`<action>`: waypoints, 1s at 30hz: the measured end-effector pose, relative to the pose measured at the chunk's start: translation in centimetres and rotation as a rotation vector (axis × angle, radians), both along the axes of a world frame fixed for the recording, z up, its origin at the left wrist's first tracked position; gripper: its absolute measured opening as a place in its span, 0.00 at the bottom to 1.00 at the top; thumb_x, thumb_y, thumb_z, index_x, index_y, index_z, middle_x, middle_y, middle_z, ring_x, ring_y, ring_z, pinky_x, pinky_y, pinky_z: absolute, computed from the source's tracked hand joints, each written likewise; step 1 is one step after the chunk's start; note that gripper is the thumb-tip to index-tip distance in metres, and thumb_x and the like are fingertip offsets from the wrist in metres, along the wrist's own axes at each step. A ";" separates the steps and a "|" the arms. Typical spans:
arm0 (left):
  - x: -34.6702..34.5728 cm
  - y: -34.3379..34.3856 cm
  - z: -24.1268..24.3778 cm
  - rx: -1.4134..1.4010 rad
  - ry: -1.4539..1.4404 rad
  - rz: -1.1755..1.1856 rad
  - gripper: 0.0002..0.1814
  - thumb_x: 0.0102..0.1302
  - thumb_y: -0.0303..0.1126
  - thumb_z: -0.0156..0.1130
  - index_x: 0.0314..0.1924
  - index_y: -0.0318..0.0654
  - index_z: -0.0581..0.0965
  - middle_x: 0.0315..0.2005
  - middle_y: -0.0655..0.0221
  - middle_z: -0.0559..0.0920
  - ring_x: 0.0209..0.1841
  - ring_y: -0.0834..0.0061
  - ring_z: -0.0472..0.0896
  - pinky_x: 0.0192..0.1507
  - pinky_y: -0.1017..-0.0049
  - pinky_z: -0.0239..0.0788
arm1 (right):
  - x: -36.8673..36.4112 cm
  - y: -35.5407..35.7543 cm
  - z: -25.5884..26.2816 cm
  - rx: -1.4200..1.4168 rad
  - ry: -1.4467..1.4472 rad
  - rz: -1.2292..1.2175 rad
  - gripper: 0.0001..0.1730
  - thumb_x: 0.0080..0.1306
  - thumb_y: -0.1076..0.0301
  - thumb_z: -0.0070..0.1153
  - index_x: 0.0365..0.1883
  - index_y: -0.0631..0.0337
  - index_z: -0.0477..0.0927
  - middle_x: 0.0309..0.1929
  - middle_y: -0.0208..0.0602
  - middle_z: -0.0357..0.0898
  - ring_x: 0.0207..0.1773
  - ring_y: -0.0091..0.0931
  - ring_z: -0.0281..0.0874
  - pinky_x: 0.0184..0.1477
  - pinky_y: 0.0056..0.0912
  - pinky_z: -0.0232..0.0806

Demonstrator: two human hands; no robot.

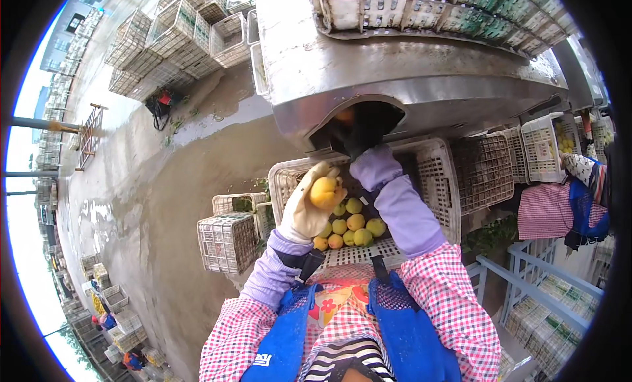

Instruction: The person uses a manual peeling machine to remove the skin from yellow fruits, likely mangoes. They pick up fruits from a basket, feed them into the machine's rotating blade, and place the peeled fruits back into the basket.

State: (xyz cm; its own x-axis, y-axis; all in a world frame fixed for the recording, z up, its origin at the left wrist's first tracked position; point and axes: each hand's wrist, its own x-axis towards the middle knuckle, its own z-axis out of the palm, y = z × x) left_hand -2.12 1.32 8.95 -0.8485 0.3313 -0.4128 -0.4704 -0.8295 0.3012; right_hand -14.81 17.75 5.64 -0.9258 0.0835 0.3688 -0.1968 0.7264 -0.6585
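My left hand (308,204), in a cream glove, grips a yellow peach (324,193) above a white plastic crate (442,184). Several yellow-green peaches (355,222) lie in the crate, which stands close in front of my body. Wearing a dark glove, my right hand (363,132) reaches into the rounded opening (397,116) of a stainless-steel chute or trough (419,93). Shadow hides its fingers, and whether they hold anything cannot be told. Something orange shows beside them inside the opening.
More crates (481,174) line the machine to the right, one with yellow fruit (564,139). Another person's checked sleeve (545,209) is there too. A blue metal railing (538,278) stands lower right. Smaller crates (229,241) sit left on wet concrete (168,209); crate stacks (173,31) stand behind.
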 end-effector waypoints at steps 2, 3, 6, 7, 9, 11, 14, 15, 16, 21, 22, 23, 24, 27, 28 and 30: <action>-0.4 0.6 0.5 0.051 -0.017 0.030 0.22 0.79 0.41 0.55 0.65 0.38 0.74 0.60 0.59 0.79 0.60 0.62 0.78 0.65 0.56 0.72 | 0.3 0.5 2.1 0.012 -0.046 0.005 0.44 0.55 0.50 0.77 0.63 0.63 0.72 0.57 0.55 0.77 0.59 0.49 0.77 0.60 0.52 0.70; 0.2 0.0 0.3 0.057 -0.028 0.088 0.22 0.79 0.40 0.55 0.66 0.38 0.74 0.60 0.58 0.79 0.60 0.62 0.78 0.66 0.55 0.71 | 1.2 0.2 5.2 -0.062 -0.204 0.115 0.46 0.54 0.48 0.77 0.65 0.63 0.72 0.58 0.55 0.76 0.59 0.49 0.77 0.61 0.52 0.70; -0.1 0.1 -1.5 0.340 -0.004 -0.009 0.23 0.81 0.42 0.49 0.68 0.39 0.73 0.65 0.57 0.77 0.66 0.62 0.76 0.70 0.57 0.68 | 6.2 2.2 4.6 -0.155 0.203 0.333 0.54 0.52 0.41 0.76 0.69 0.64 0.69 0.62 0.55 0.76 0.64 0.50 0.74 0.65 0.54 0.66; -0.2 0.3 -2.3 0.474 0.012 -0.056 0.23 0.82 0.43 0.48 0.68 0.39 0.72 0.66 0.56 0.76 0.67 0.62 0.75 0.71 0.57 0.67 | 8.1 2.1 3.8 -0.147 0.156 0.397 0.55 0.51 0.42 0.77 0.69 0.65 0.69 0.63 0.55 0.75 0.66 0.50 0.73 0.67 0.55 0.65; -0.5 1.0 -1.6 0.346 -0.069 -0.188 0.23 0.81 0.47 0.48 0.63 0.38 0.75 0.66 0.56 0.75 0.66 0.61 0.76 0.69 0.58 0.70 | 11.3 1.8 3.2 -0.129 0.046 0.502 0.57 0.50 0.42 0.78 0.70 0.66 0.68 0.65 0.56 0.74 0.69 0.51 0.69 0.70 0.57 0.62; -0.3 0.6 -3.7 0.568 -0.149 -0.265 0.26 0.81 0.50 0.48 0.63 0.37 0.74 0.66 0.56 0.75 0.65 0.59 0.77 0.68 0.58 0.71 | 11.9 1.3 3.2 -0.218 -0.017 0.421 0.53 0.48 0.45 0.79 0.67 0.66 0.71 0.65 0.55 0.73 0.70 0.52 0.68 0.70 0.58 0.61; 0.0 1.3 -1.2 -0.109 -0.095 -0.185 0.40 0.77 0.65 0.44 0.77 0.45 0.62 0.75 0.59 0.64 0.75 0.57 0.63 0.72 0.51 0.59 | 10.2 1.4 2.4 -0.063 0.019 0.217 0.49 0.47 0.48 0.79 0.63 0.65 0.75 0.64 0.54 0.73 0.70 0.54 0.65 0.70 0.61 0.60; 0.5 1.3 -1.0 -0.413 -0.074 -0.143 0.43 0.75 0.69 0.43 0.79 0.48 0.59 0.77 0.59 0.61 0.77 0.58 0.59 0.72 0.49 0.55 | 8.8 1.4 2.1 0.035 0.052 0.142 0.48 0.47 0.48 0.80 0.62 0.65 0.75 0.64 0.54 0.73 0.70 0.54 0.65 0.70 0.62 0.60; 1.4 0.5 -2.4 -0.488 -0.090 -0.129 0.46 0.73 0.71 0.43 0.80 0.50 0.58 0.78 0.61 0.58 0.77 0.59 0.56 0.73 0.47 0.50 | 7.1 1.0 1.5 0.147 0.198 0.059 0.46 0.47 0.50 0.80 0.61 0.63 0.75 0.61 0.53 0.75 0.67 0.53 0.69 0.68 0.59 0.62; 3.1 -0.3 -3.1 -0.658 0.081 -0.136 0.43 0.74 0.68 0.45 0.78 0.47 0.59 0.74 0.61 0.64 0.73 0.62 0.63 0.70 0.53 0.54 | -1.7 -0.2 -3.7 -0.308 -0.225 0.077 0.42 0.58 0.42 0.72 0.63 0.58 0.76 0.58 0.52 0.80 0.61 0.48 0.77 0.64 0.51 0.68; 3.4 -0.4 -2.9 -0.649 0.189 -0.124 0.40 0.76 0.64 0.46 0.76 0.44 0.62 0.71 0.59 0.69 0.71 0.64 0.68 0.69 0.57 0.60 | -1.6 -0.5 0.5 -0.081 -0.199 0.086 0.41 0.59 0.41 0.71 0.63 0.59 0.77 0.58 0.52 0.80 0.61 0.48 0.77 0.64 0.51 0.69; 3.6 -0.6 -7.1 -0.790 0.125 -0.064 0.36 0.77 0.59 0.48 0.73 0.41 0.65 0.67 0.58 0.72 0.66 0.64 0.72 0.64 0.60 0.65 | -1.2 -0.4 3.1 0.152 -0.166 0.091 0.41 0.60 0.40 0.69 0.63 0.59 0.77 0.58 0.52 0.80 0.61 0.47 0.77 0.63 0.52 0.69; 3.4 -0.4 -11.0 -0.924 0.056 -0.023 0.33 0.77 0.55 0.50 0.70 0.38 0.68 0.62 0.56 0.76 0.60 0.64 0.77 0.59 0.63 0.70 | -0.8 -0.2 3.3 0.133 -0.039 0.053 0.33 0.62 0.46 0.69 0.58 0.59 0.79 0.54 0.50 0.81 0.55 0.46 0.78 0.57 0.49 0.70; 1.4 1.9 -13.2 -1.234 -0.116 -0.371 0.29 0.72 0.44 0.57 0.68 0.37 0.71 0.58 0.52 0.79 0.58 0.61 0.79 0.59 0.62 0.72 | -0.1 1.2 3.2 0.021 0.260 0.032 0.17 0.66 0.60 0.68 0.48 0.58 0.83 0.42 0.46 0.83 0.41 0.43 0.82 0.43 0.44 0.74; 2.1 2.4 -15.0 -1.585 0.151 -0.442 0.29 0.70 0.42 0.58 0.68 0.38 0.71 0.59 0.52 0.79 0.60 0.58 0.77 0.62 0.61 0.69 | 1.0 2.1 3.7 -0.062 0.289 0.104 0.15 0.66 0.62 0.67 0.48 0.58 0.83 0.40 0.46 0.83 0.40 0.43 0.82 0.42 0.43 0.74; 3.4 3.2 -20.5 -1.960 0.578 -0.633 0.33 0.65 0.36 0.59 0.72 0.45 0.69 0.68 0.54 0.72 0.68 0.52 0.71 0.69 0.60 0.63 | 4.3 4.9 2.0 -0.076 0.165 0.242 0.17 0.66 0.65 0.66 0.51 0.60 0.82 0.43 0.48 0.84 0.44 0.45 0.82 0.46 0.43 0.76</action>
State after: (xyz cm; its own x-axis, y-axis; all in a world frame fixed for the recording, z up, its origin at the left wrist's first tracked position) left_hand 1.28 4.56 -11.51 -0.9487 0.1258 -0.2901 -0.0507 0.8452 0.5321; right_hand -10.53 22.69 7.65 -0.8500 -0.0997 0.5172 -0.4675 0.5953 -0.6535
